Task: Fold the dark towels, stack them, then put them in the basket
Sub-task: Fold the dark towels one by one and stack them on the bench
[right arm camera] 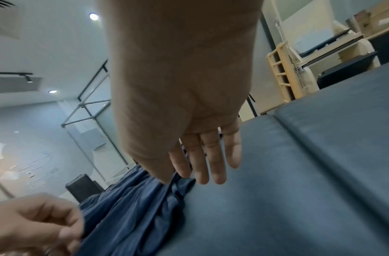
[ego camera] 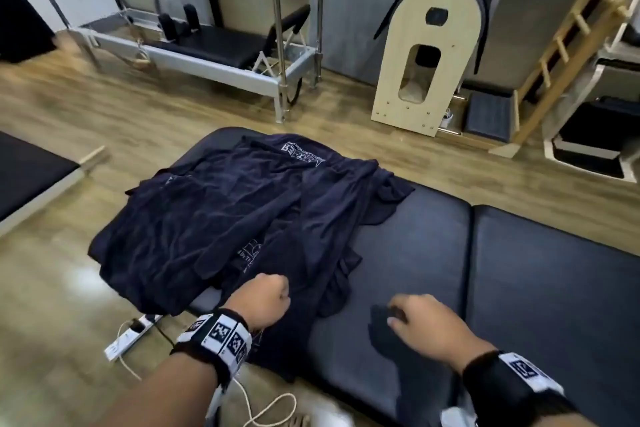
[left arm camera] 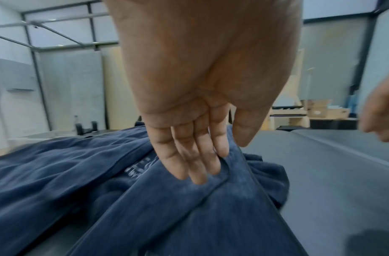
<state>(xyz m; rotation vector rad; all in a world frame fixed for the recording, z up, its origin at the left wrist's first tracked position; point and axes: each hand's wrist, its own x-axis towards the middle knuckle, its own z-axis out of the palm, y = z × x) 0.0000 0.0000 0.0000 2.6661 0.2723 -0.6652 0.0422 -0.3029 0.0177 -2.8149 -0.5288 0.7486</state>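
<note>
The dark towels (ego camera: 221, 215) lie in a loose, unfolded heap on the left half of the padded tabletop (ego camera: 540, 274), with one long strip of cloth running from the far side of the heap toward the near edge, where it spills over. The left hand (ego camera: 265, 298) sits right on that strip at its near end; from the head view it reads as a fist, and the left wrist view shows the fingers (left arm camera: 184, 155) curled down into a fold beside the hemmed edge, so this grip appears to have the towel bunched in it. The right hand (ego camera: 420, 322) hangs over bare padding to the right of the heap, fingers loosely extended and holding nothing, though the right wrist view shows its fingertips (right arm camera: 211, 166) just at the crumpled right edge of the cloth. So the towel lies left of and slightly beyond the free hand, its long axis running near to far, and the left hand is clearly the nearer one. Only the right wrist view shows the left hand's thumb and fingers (right arm camera: 64, 230) pinched together on the cloth; only the head view shows the full heap. No basket appears in any view.
</note>
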